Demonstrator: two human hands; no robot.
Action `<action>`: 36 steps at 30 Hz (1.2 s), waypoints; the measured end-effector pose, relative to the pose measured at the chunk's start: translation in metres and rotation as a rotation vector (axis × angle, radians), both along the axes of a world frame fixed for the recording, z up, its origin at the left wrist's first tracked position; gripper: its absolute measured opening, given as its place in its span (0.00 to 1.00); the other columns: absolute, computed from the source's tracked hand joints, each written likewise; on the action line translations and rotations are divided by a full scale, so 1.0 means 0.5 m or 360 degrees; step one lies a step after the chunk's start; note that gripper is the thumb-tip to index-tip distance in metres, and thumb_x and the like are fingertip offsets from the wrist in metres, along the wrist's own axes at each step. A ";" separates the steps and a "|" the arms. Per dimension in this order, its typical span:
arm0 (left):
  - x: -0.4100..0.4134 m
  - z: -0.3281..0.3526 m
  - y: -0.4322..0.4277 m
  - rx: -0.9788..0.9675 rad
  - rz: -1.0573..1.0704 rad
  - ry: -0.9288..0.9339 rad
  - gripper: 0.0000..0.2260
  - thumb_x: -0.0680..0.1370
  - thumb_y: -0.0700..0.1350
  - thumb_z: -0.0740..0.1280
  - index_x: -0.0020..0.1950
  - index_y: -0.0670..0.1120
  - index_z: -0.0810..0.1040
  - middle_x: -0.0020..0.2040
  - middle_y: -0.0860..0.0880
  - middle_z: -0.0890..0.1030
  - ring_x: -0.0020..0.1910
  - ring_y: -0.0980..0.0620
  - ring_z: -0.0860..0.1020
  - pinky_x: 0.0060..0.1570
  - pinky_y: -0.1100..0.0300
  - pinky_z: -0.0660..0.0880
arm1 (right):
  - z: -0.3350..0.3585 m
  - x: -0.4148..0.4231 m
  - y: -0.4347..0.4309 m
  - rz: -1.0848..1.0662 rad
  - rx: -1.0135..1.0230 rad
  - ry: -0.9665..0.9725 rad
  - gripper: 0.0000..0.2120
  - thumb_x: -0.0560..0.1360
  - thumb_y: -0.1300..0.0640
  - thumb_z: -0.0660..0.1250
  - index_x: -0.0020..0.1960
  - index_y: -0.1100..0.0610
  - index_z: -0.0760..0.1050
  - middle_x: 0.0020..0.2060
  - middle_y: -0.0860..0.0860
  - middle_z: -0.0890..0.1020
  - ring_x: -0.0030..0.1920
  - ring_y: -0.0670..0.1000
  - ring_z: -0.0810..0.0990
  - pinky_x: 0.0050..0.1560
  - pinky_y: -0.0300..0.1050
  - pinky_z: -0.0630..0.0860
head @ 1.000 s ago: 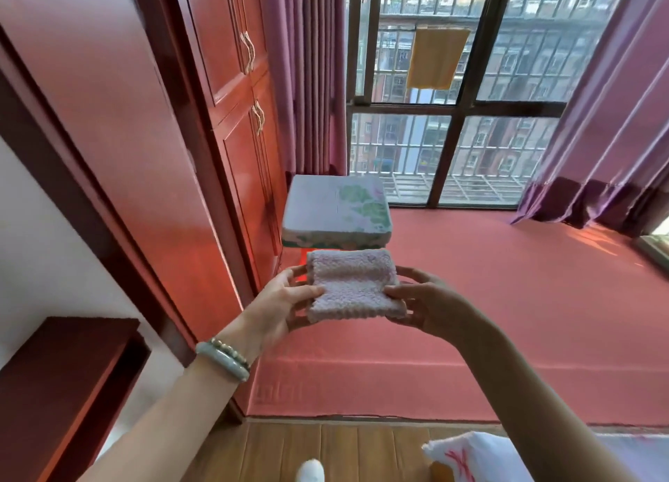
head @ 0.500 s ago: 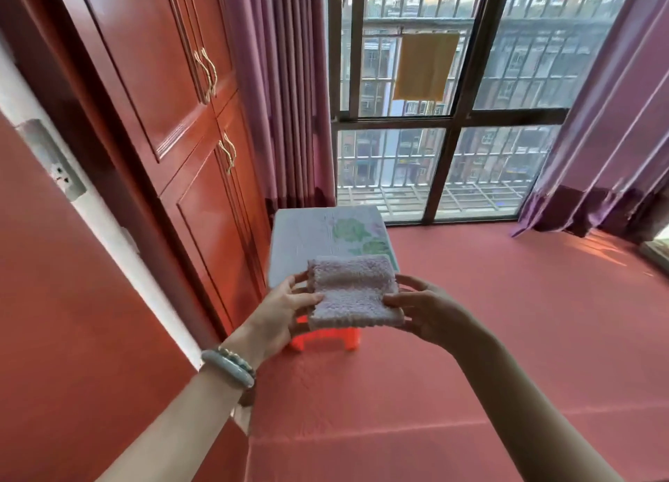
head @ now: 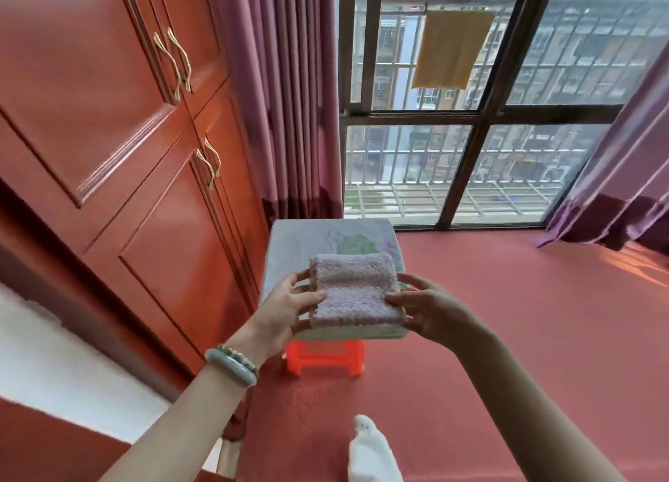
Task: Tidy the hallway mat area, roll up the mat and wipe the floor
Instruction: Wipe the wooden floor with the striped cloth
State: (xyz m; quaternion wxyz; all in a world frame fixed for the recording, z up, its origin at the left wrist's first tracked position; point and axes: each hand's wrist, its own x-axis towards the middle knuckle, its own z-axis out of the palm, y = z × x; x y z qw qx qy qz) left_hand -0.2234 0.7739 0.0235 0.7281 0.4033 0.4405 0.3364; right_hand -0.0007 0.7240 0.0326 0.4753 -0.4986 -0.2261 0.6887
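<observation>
A folded pale pink fluffy mat (head: pixel 354 289) is held flat between both hands. My left hand (head: pixel 286 308) grips its left edge, thumb on top. My right hand (head: pixel 430 309) grips its right edge the same way. The mat hovers just over a pale folded bundle with a green print (head: pixel 325 239), which lies on an orange plastic stool (head: pixel 325 358). Red carpet floor (head: pixel 506 337) spreads under and around the stool.
A red wooden wardrobe (head: pixel 144 156) lines the left side. Purple curtains (head: pixel 286 101) frame a barred window (head: pixel 470 137) with a yellow cloth (head: pixel 452 47) hanging outside. A white-socked foot (head: pixel 373 449) stands on the carpet near the bottom edge.
I have walked forward onto the red carpet toward the stool. The folded mat, held the same way in both hands, now hangs above the bundle on the stool.
</observation>
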 end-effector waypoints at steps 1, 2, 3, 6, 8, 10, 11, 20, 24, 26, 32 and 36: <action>0.011 -0.010 0.030 0.0005 0.0013 0.0029 0.17 0.76 0.33 0.65 0.63 0.44 0.70 0.49 0.47 0.79 0.39 0.53 0.80 0.31 0.61 0.77 | -0.010 0.014 0.035 0.0021 -0.0008 -0.0009 0.21 0.70 0.75 0.64 0.59 0.60 0.73 0.35 0.54 0.83 0.30 0.48 0.82 0.27 0.40 0.78; 0.023 -0.019 0.062 0.0008 0.0028 0.0049 0.18 0.76 0.33 0.66 0.64 0.44 0.70 0.51 0.46 0.79 0.42 0.51 0.79 0.34 0.59 0.78 | -0.017 0.029 0.072 0.0039 -0.0013 -0.0013 0.22 0.69 0.75 0.65 0.61 0.60 0.72 0.36 0.55 0.83 0.30 0.49 0.82 0.27 0.40 0.78; 0.036 -0.026 0.095 0.0019 0.0041 0.0069 0.18 0.76 0.33 0.66 0.64 0.44 0.70 0.51 0.46 0.78 0.43 0.50 0.78 0.35 0.58 0.77 | -0.026 0.044 0.108 0.0048 -0.0012 -0.0011 0.22 0.69 0.75 0.65 0.61 0.61 0.72 0.37 0.56 0.83 0.31 0.49 0.82 0.27 0.40 0.78; 0.079 -0.049 0.194 0.0038 0.0082 0.0094 0.17 0.76 0.32 0.65 0.62 0.46 0.70 0.52 0.45 0.78 0.46 0.50 0.78 0.38 0.57 0.77 | -0.050 0.089 0.217 0.0070 -0.0018 -0.0012 0.21 0.69 0.76 0.65 0.60 0.61 0.73 0.41 0.57 0.82 0.35 0.51 0.83 0.30 0.41 0.80; 0.104 -0.065 0.249 0.0003 0.0120 0.0090 0.17 0.75 0.32 0.66 0.61 0.47 0.71 0.51 0.46 0.79 0.47 0.51 0.79 0.38 0.59 0.77 | -0.070 0.115 0.282 0.0086 -0.0056 -0.0027 0.21 0.69 0.76 0.65 0.59 0.62 0.73 0.42 0.58 0.82 0.36 0.52 0.83 0.31 0.41 0.80; 0.124 -0.089 0.300 -0.0009 0.0143 0.0103 0.17 0.75 0.32 0.66 0.62 0.47 0.72 0.50 0.47 0.79 0.46 0.51 0.78 0.37 0.61 0.75 | -0.098 0.139 0.345 0.0113 -0.0087 -0.0075 0.23 0.69 0.75 0.66 0.62 0.63 0.72 0.46 0.60 0.81 0.40 0.54 0.82 0.35 0.43 0.81; 0.131 -0.100 0.325 -0.0007 0.0150 0.0119 0.18 0.76 0.32 0.66 0.63 0.46 0.71 0.49 0.46 0.79 0.46 0.50 0.77 0.36 0.62 0.74 | -0.111 0.147 0.376 0.0132 -0.0100 -0.0109 0.24 0.68 0.75 0.67 0.63 0.64 0.71 0.47 0.60 0.81 0.42 0.56 0.82 0.38 0.45 0.81; 0.148 -0.252 0.527 0.0165 0.0125 0.0575 0.20 0.75 0.32 0.68 0.63 0.45 0.69 0.53 0.43 0.78 0.45 0.52 0.79 0.44 0.60 0.78 | -0.251 0.164 0.593 0.0296 -0.0224 -0.0323 0.20 0.70 0.76 0.66 0.59 0.62 0.71 0.47 0.61 0.80 0.43 0.57 0.81 0.38 0.44 0.81; 0.149 -0.347 0.606 0.0315 0.0040 0.0868 0.20 0.74 0.34 0.69 0.63 0.46 0.68 0.51 0.51 0.76 0.44 0.57 0.77 0.45 0.68 0.76 | -0.346 0.152 0.665 0.0241 -0.0318 -0.0494 0.20 0.69 0.76 0.66 0.57 0.61 0.71 0.44 0.61 0.79 0.42 0.57 0.81 0.40 0.46 0.81; 0.148 -0.406 0.646 0.0346 -0.0020 0.0973 0.20 0.75 0.36 0.69 0.65 0.45 0.69 0.52 0.51 0.75 0.46 0.54 0.78 0.51 0.60 0.76 | -0.410 0.143 0.699 0.0251 -0.0332 -0.0647 0.22 0.67 0.75 0.69 0.59 0.63 0.71 0.45 0.62 0.80 0.43 0.58 0.81 0.47 0.52 0.80; 0.166 -0.572 0.726 0.0297 -0.0071 0.1161 0.22 0.76 0.36 0.68 0.69 0.41 0.68 0.53 0.51 0.74 0.49 0.53 0.75 0.46 0.68 0.70 | -0.599 0.124 0.769 0.0216 -0.0360 -0.0889 0.21 0.68 0.73 0.69 0.57 0.59 0.72 0.38 0.54 0.79 0.36 0.50 0.79 0.36 0.37 0.76; 0.162 -0.681 0.749 0.0287 -0.0145 0.1298 0.23 0.76 0.40 0.68 0.71 0.44 0.67 0.61 0.46 0.75 0.54 0.50 0.75 0.54 0.61 0.72 | -0.699 0.122 0.791 0.0211 -0.0359 -0.1038 0.20 0.68 0.70 0.71 0.58 0.59 0.74 0.39 0.53 0.80 0.37 0.49 0.80 0.37 0.35 0.76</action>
